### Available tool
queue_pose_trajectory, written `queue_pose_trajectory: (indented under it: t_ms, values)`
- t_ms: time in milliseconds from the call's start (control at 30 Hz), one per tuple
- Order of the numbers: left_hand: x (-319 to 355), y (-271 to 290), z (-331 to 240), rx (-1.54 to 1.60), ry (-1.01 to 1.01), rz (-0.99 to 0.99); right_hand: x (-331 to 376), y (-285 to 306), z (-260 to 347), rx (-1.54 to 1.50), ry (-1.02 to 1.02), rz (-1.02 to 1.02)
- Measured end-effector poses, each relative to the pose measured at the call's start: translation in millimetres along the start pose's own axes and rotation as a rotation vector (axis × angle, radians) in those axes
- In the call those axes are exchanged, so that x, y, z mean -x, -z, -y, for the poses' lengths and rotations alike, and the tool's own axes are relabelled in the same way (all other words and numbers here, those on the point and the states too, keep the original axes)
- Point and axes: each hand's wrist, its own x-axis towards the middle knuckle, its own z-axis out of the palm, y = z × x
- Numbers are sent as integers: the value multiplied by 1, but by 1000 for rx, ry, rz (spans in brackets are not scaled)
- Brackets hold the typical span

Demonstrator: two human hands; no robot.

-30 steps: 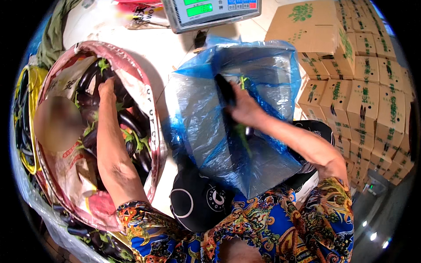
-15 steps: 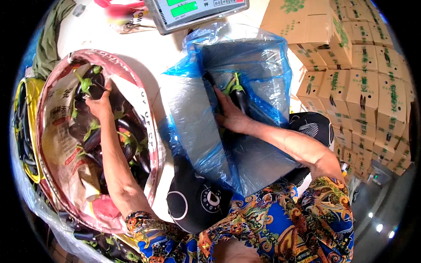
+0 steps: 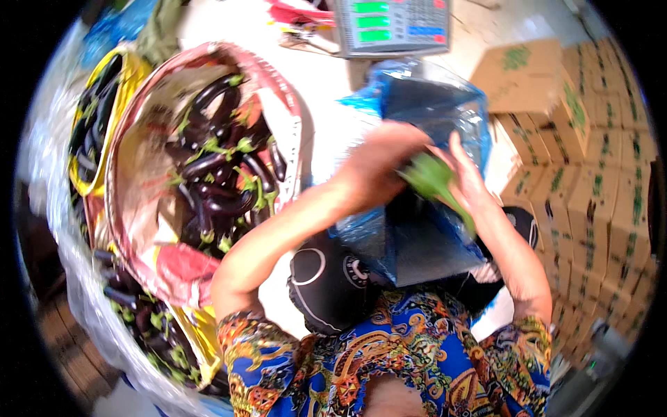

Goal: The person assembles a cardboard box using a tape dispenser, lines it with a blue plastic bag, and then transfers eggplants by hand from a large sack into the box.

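Over the box lined with blue plastic [image 3: 441, 260], my left hand [image 3: 389, 156] is closed around an eggplant. The hand is smeared by motion and hides most of the fruit. Only the eggplant's green cap and stem [image 3: 432, 179] show plainly, pointing toward my right forearm. Close beside the cap is my right hand [image 3: 469, 177], with its visible fingers stretched out and apart. Whether it touches the eggplant, I cannot tell. To the left, a round basket with a red and white rim [image 3: 295, 115] holds many dark purple eggplants [image 3: 222, 201].
A digital scale [image 3: 392, 28] with green displays stands beyond the box. Printed cardboard boxes [image 3: 597, 187] are stacked on the right. Yellow bags [image 3: 111, 125] of eggplants lie past the basket at far left. My black-clad knee [image 3: 319, 285] is against the lined box.
My left hand has moved right, from the basket to above the lined box, with an eggplant. My right hand has come up out of the box. The view has shifted.
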Motion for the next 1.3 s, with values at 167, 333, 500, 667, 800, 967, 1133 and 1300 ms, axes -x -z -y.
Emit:
queue_pose_trajectory:
  t_ms: [167,333,500,667,800,967,1133,1300]
  values:
    - [42,-28,9,26,71,300,-22,42,-15,306,-26,-222]
    - [66,65,4,99,707,9,-77,92,-61,900,205,-501]
    - [142,158,108,-731,706,-303,-100,89,-89,1588,313,-629]
    - [156,207,214,-1062,963,-101,-98,100,-94,1732,474,-602]
    - [161,230,268,-1053,1389,185,-94,86,-84,1725,379,-573]
    - [137,209,276,-1172,1434,197,-90,93,-76,1671,340,-580]
    - [157,244,246,-625,1286,39,-93,89,-79,1661,309,-555]
    - [130,239,135,90,916,-363,-97,80,-77,1641,245,-573]
